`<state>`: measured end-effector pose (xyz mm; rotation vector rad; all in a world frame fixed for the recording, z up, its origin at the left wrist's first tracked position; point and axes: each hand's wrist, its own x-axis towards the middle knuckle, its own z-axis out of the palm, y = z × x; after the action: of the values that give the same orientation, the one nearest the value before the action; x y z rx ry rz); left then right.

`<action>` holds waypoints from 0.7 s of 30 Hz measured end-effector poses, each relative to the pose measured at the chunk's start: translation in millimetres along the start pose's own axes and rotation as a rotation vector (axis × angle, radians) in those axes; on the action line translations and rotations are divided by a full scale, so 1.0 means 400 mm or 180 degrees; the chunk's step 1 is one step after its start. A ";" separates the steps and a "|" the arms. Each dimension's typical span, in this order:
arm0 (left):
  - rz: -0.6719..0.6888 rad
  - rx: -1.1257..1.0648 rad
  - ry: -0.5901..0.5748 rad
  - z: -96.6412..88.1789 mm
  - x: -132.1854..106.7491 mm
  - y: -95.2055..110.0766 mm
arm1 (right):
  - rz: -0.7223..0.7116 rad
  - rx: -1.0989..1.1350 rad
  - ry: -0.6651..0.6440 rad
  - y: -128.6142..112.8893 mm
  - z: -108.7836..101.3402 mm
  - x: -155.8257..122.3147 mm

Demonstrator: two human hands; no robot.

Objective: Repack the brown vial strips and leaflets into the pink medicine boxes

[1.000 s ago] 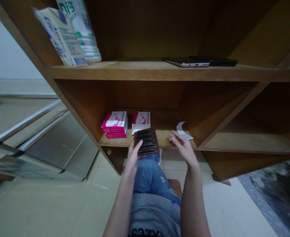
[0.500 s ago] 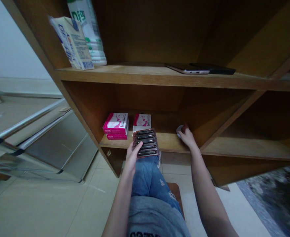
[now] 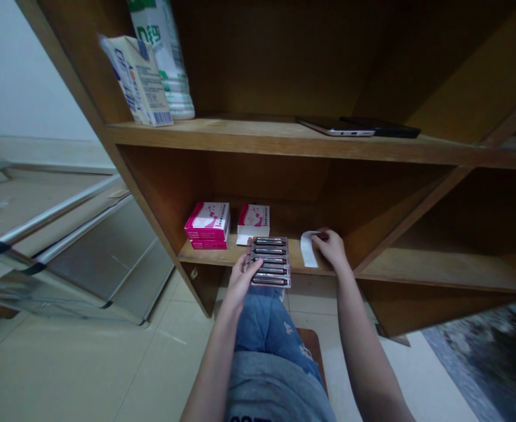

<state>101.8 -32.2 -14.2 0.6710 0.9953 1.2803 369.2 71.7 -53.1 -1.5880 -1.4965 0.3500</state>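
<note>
My left hand (image 3: 243, 278) is closed on the left edge of a clear plastic tray of dark vials (image 3: 270, 262), thumb on top, at the front of the lower shelf. Several vials lie in it side by side. To the right, my right hand (image 3: 331, 248) pinches the upper end of a curled white paper strip (image 3: 308, 251), whose lower end hangs toward the shelf edge. A pink and white box (image 3: 253, 217) sits behind the tray with a white flap showing at its front. Left of it are two stacked pink and white boxes (image 3: 208, 224).
On the upper shelf (image 3: 249, 130) stand a cream carton (image 3: 141, 82) and a white and green bottle (image 3: 165, 64) at the left. A phone (image 3: 332, 126) and a flat black item (image 3: 385, 127) lie to the right. A metal-framed rack (image 3: 86, 246) stands left of the cabinet.
The vial tray has moved slightly right and down and is now more level. At the right hand, the white paper has come into fuller view as a long strip.
</note>
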 end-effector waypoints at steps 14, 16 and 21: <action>0.0016 0.0083 -0.0108 -0.001 0.009 -0.021 | -0.0160 0.1994 -0.0969 -0.218 0.053 -0.067; -0.0022 0.0100 -0.0096 -0.006 0.011 -0.020 | 0.0007 0.2280 -0.0986 -0.230 0.057 -0.069; 0.0044 0.0104 -0.0150 -0.016 0.021 -0.026 | 0.0485 0.2915 -0.1363 -0.249 0.062 -0.089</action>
<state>100.9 -26.9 -27.8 0.7313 0.9763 1.2572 278.3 36.0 -5.3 -0.8997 -1.2151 1.3148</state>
